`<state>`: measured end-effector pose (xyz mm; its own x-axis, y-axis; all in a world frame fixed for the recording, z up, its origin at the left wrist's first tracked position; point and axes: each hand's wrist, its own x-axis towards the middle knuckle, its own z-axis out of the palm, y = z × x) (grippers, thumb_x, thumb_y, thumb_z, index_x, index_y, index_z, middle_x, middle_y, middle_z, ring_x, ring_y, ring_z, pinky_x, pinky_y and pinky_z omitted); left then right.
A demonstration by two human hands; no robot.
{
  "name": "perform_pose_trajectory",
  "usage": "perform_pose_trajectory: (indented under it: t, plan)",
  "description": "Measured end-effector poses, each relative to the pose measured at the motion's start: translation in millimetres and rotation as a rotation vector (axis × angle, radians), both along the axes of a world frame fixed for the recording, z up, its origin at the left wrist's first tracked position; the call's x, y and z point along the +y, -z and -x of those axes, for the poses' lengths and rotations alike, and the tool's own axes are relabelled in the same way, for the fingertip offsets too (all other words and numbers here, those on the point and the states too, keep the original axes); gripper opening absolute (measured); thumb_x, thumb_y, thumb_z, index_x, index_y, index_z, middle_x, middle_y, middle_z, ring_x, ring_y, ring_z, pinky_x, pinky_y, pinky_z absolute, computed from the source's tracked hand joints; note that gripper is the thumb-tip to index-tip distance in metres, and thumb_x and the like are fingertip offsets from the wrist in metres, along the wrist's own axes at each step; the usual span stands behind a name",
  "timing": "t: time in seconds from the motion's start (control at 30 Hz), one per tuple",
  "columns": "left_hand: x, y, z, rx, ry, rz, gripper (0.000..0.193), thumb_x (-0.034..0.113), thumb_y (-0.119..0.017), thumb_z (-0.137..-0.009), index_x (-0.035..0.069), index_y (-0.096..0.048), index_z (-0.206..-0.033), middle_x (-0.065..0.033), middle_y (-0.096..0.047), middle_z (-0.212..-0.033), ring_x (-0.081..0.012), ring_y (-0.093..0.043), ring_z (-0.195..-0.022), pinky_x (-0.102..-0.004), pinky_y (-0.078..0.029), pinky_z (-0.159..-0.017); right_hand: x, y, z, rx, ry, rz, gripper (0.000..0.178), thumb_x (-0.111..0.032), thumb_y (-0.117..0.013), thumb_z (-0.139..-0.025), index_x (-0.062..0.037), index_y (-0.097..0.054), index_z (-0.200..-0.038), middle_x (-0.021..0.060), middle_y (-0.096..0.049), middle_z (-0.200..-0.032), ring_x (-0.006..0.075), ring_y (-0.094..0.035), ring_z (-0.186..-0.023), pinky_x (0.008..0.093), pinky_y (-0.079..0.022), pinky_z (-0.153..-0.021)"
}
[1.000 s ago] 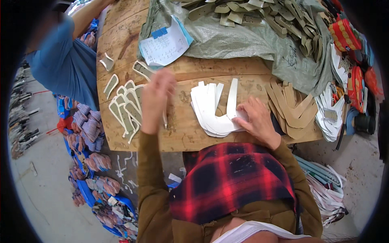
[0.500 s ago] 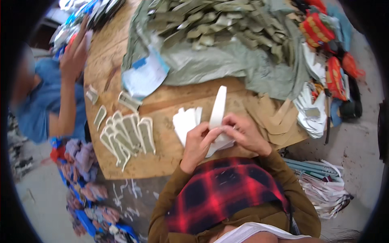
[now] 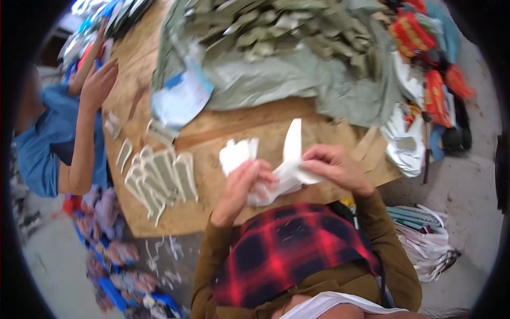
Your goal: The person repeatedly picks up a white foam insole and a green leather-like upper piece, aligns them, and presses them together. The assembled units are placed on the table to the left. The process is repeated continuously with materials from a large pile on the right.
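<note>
A curved white strip (image 3: 292, 139) stands up from my right hand (image 3: 337, 166), whose thumb and fingers pinch its lower end. A thin white flap bends beneath those fingertips. My left hand (image 3: 240, 187) is apart from the strip, with loosely bent fingers spread over a thin white sheet (image 3: 281, 183) near the table's front edge. No object shows in its fingers, which are a little blurred. Just beyond it lies a fanned stack of white pieces (image 3: 234, 153). Left of that, several olive pieces with pale edging (image 3: 164, 173) overlap on the table.
The wooden table (image 3: 212, 135) bears a large heap of olive pieces (image 3: 297, 32) on a grey-green plastic sheet (image 3: 260, 80). Brown paper patterns (image 3: 362, 146) lie at right. At far left is a co-worker in blue (image 3: 69, 138) with raised hands. Bundled strips (image 3: 425, 239) rest by the floor at right.
My left hand has let go of the white strip and moved left. My right hand has shifted right and still pinches the strip. The co-worker's hands have moved.
</note>
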<state>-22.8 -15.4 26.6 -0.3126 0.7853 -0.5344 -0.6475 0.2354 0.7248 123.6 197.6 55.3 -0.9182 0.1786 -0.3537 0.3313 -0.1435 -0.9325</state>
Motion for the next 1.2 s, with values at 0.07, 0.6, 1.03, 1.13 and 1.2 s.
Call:
perform_pose_trajectory:
  t: [0.07,0.6,1.03,1.13,1.2]
  plan:
    - [9.4,0.1,-20.2,-0.046,0.042,-0.092,0.033,0.024,-0.046,-0.103,-0.001,-0.054,-0.122,-0.0160,-0.068,-0.104,-0.0174,-0.067,-0.081,-0.0269,-0.056,-0.061,0.8,-5.8,5.5,0.055,-0.069,-0.102,0.016,-0.014,-0.063,-0.094,-0.0004,-0.065,-0.101,0.0014,-0.063,-0.084,0.0074,-0.056,-0.076,0.0253,-0.045,-0.066]
    - [14.9,-1.7,-14.7,-0.196,-0.397,-0.265,0.019,0.017,-0.056,-0.100,0.006,-0.060,-0.115,-0.0060,-0.069,-0.096,-0.0152,-0.068,-0.073,-0.0252,-0.056,-0.053,305.7,86.3,-1.5,-0.067,0.452,-1.238,0.058,-0.027,-0.070,-0.080,0.0005,-0.049,-0.127,0.0232,-0.061,-0.120,0.0377,-0.059,-0.112,0.0413,-0.046,-0.093]
    - [25.2,-12.5,-8.4,-0.257,-0.375,-0.295,0.028,0.021,-0.053,-0.101,0.004,-0.055,-0.123,-0.0096,-0.065,-0.108,-0.0183,-0.068,-0.091,-0.0264,-0.057,-0.057,275.9,51.0,25.6,-0.259,0.235,-1.639,0.058,-0.020,-0.072,-0.079,-0.0006,-0.046,-0.127,0.0249,-0.058,-0.116,0.0435,-0.056,-0.108,0.0475,-0.047,-0.089]
    - [12.5,-8.0,-9.6,-0.211,-0.412,-0.323,0.029,0.027,-0.050,-0.103,0.004,-0.057,-0.119,-0.0104,-0.067,-0.107,-0.0186,-0.068,-0.095,-0.0277,-0.057,-0.062,289.8,76.4,11.0,-0.080,0.135,-1.767,0.061,-0.021,-0.067,-0.084,-0.0001,-0.044,-0.137,0.0242,-0.054,-0.131,0.0407,-0.052,-0.121,0.0438,-0.044,-0.100]
    - [7.0,-0.7,-14.8,-0.143,-0.419,-0.256,0.032,0.029,-0.050,-0.102,0.003,-0.058,-0.119,-0.0106,-0.067,-0.106,-0.0185,-0.069,-0.089,-0.0288,-0.057,-0.058,286.6,90.8,14.2,-0.206,0.103,-1.672,0.063,-0.024,-0.063,-0.088,0.0027,-0.043,-0.140,0.0243,-0.050,-0.139,0.0378,-0.047,-0.130,0.0414,-0.037,-0.108]
